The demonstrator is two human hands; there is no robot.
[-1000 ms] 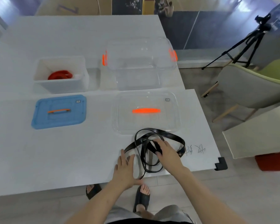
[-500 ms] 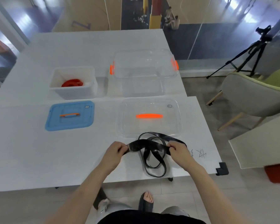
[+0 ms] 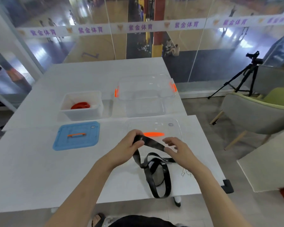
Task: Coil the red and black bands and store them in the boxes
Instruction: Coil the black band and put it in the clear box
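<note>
Half a second earlier we had held the black band low over the desk. By now we had raised it, a short stretch taut between our hands and loose loops hanging below. Our left hand kept a curled grip on it, and our right hand pinched it, other fingers spread. With the red band already coiled in the white box, we judged coiling was starting.

White table, glass wall, green chair, tripod

A black band, red band, blue lid.
</note>
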